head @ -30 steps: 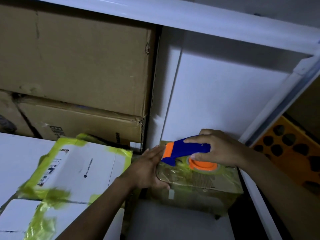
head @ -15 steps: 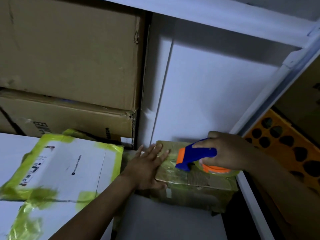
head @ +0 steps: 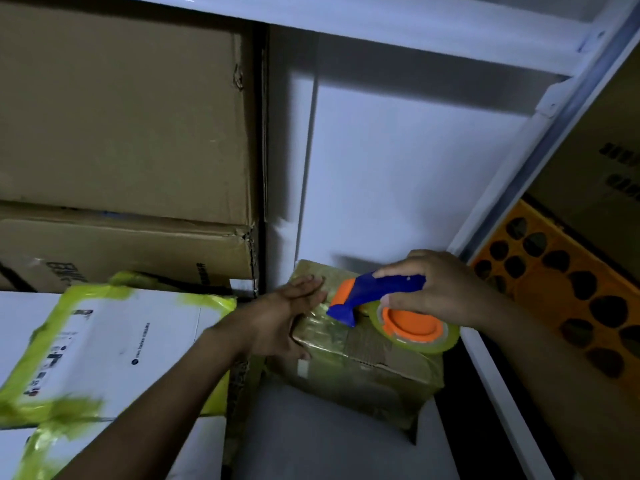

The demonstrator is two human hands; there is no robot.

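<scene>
1. Small brown cardboard box wrapped in glossy clear tape [head: 363, 375] sits on the white shelf floor [head: 311, 441]. It is in the back corner, close to the white back panel [head: 398, 168].
2. Left hand [head: 287, 317] lies flat on the left part of the box top. Fingers are straight and together, pointing toward the back; the thumb comes down over the box's near edge. It presses on the box and grips nothing.
3. Right hand [head: 440, 289] has its fingers curled round the handle of the blue plastic tape dispenser with orange tip [head: 381, 289], with the forefinger laid along the top of the handle.
4. The dispenser lies low over the right half of the box top, nose pointing left toward the left hand's fingers. I cannot tell if the blade end touches the box.
5. Roll of clear tape on a round orange hub [head: 446, 339] hangs on the dispenser, over the box's right top edge.
6. White flat parcel banded with yellow-green tape [head: 114, 341] lies to the left of the box, under the left forearm.
7. Two large brown cardboard cartons [head: 121, 116] are stacked behind that parcel.
8. Orange plastic crate with round holes [head: 571, 289] is at far right, beyond the white shelf post.
</scene>
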